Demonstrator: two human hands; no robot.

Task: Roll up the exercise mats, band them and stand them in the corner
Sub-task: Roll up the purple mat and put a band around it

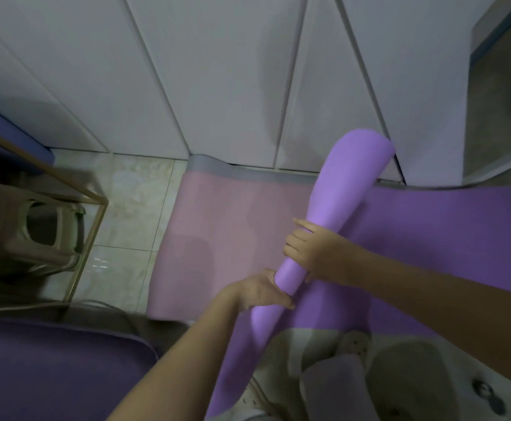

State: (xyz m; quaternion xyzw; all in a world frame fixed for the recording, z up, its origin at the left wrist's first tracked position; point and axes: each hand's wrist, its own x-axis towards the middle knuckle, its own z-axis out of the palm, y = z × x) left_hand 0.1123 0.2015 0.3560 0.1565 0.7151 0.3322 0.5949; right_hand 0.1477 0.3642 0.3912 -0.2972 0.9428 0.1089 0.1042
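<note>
Mat roll (348,189) slants from near-left to far-right, grip of left hand (263,291) and right hand (311,250) curled round it

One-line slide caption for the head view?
Left hand and right hand grip the part-rolled purple mat beside a flat pink mat.

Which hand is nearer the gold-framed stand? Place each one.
Left. The left hand grips the purple roll on the side facing the gold-framed stand; the right hand holds the roll higher up, farther right from the stand.
</note>
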